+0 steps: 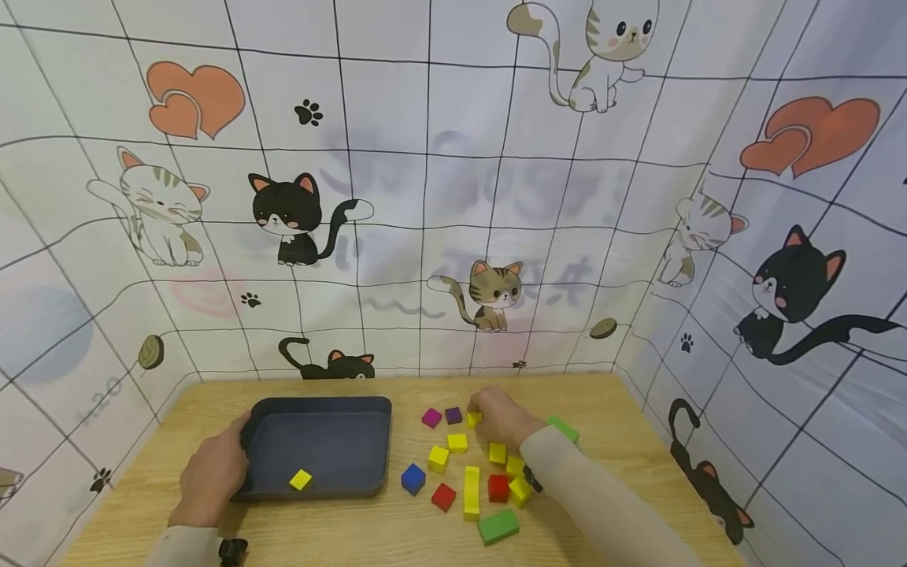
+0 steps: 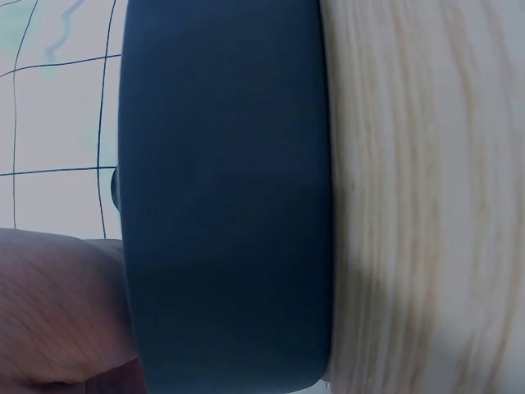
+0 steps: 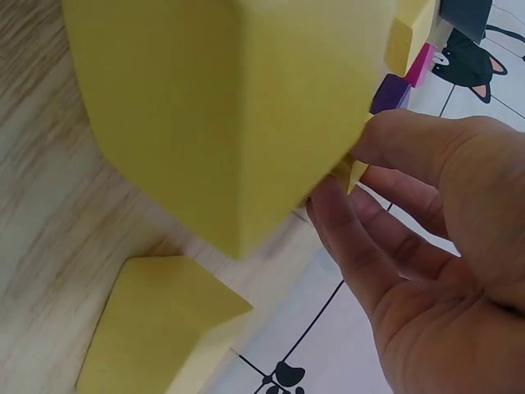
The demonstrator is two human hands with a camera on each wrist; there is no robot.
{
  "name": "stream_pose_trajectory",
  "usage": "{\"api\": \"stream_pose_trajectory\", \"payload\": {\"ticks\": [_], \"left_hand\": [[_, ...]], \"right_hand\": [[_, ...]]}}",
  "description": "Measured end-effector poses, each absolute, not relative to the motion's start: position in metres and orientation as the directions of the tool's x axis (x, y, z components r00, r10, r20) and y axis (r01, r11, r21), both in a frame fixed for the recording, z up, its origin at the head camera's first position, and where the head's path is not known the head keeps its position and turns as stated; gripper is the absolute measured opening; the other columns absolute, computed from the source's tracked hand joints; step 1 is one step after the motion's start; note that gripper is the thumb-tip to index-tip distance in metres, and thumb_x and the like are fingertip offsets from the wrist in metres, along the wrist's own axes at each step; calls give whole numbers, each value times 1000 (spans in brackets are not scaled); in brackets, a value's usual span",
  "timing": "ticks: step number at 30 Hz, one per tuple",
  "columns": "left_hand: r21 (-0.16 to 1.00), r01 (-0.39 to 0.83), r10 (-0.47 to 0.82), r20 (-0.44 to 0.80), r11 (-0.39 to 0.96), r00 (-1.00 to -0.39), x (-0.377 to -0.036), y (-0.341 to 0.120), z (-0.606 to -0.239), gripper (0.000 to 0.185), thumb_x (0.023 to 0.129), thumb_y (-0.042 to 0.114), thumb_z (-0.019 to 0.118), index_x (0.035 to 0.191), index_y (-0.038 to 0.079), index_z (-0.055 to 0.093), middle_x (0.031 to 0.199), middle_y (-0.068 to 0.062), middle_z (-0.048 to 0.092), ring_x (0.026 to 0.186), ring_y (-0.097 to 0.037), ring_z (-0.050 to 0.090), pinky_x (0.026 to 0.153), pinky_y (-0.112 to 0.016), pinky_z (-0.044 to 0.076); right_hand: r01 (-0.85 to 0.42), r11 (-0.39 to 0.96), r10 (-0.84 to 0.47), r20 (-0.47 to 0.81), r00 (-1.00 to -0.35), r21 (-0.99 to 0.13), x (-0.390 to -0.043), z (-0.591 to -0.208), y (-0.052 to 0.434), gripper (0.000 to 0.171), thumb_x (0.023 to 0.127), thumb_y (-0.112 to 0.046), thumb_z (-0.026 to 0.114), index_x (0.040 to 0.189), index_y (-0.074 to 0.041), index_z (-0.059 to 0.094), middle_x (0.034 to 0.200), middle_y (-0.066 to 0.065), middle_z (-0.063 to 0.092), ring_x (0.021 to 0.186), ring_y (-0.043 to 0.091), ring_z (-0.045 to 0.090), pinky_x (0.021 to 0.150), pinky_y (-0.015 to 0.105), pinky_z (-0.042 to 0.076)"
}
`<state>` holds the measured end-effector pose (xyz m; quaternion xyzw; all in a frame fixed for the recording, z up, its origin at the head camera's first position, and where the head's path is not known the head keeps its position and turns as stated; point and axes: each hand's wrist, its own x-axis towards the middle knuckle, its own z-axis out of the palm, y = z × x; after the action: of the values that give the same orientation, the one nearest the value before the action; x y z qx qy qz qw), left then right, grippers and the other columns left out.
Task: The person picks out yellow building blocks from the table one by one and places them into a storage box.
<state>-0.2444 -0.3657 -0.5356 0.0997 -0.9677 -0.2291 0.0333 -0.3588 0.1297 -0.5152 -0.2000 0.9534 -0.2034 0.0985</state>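
My left hand (image 1: pixel 212 472) grips the left rim of a dark grey tray (image 1: pixel 319 491); some of its fingers are hidden. The tray's side wall fills much of the left wrist view. One yellow cube (image 1: pixel 301 479) lies inside the tray near its front. At the back of the block group, my right hand (image 1: pixel 501 419) pinches a yellow block (image 3: pixel 355 176) between thumb and fingers. Left of that hand lie a purple cube (image 1: pixel 453 415) and a magenta cube (image 1: pixel 431 418). Large yellow blocks loom close in the right wrist view.
More blocks lie on the wooden table (image 1: pixel 340 535): a blue cube (image 1: pixel 413 479), red cubes (image 1: pixel 443 497), several yellow cubes (image 1: pixel 438 459), a long yellow block (image 1: pixel 471 494) and green blocks (image 1: pixel 499 526). A cat-printed curtain (image 1: pixel 397 197) borders the table.
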Motion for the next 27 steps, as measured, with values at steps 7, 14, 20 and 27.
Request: {"api": "stream_pose_trajectory", "payload": {"ticks": [7,14,20,27], "left_hand": [[450,-191,-222,17,872,-975,-243,-366,-536,68,107,-3,46,175,2,42,126,-46,73,78,-40,75,61,-54,56],[447,-190,-226,30,874,-974,-242,-364,-535,68,107,-3,45,175,2,43,125,-47,73,79,-41,75,62,-55,55],[449,-184,-224,37,874,-974,-243,-363,-535,68,107,-4,45,175,1,44,120,-46,74,75,-37,71,60,-52,53],[454,-179,-220,38,873,-975,-242,-364,-536,68,107,-3,45,175,2,43,119,-46,74,72,-37,70,58,-51,52]], "right_hand": [[-332,847,-408,-107,-907,-415,-362,-517,128,32,102,0,86,133,-2,82,136,15,82,132,34,74,120,54,61],[-310,846,-385,-96,-918,-433,-359,-514,128,32,103,-1,85,134,-4,82,137,14,81,132,34,73,120,55,60],[-345,841,-398,-44,-916,-417,-355,-507,127,32,103,-4,86,135,-4,82,137,13,81,130,34,74,118,54,62],[-390,826,-432,-13,-902,-408,-350,-490,114,31,103,-5,87,134,-5,82,135,13,82,128,34,75,117,53,63]]}}
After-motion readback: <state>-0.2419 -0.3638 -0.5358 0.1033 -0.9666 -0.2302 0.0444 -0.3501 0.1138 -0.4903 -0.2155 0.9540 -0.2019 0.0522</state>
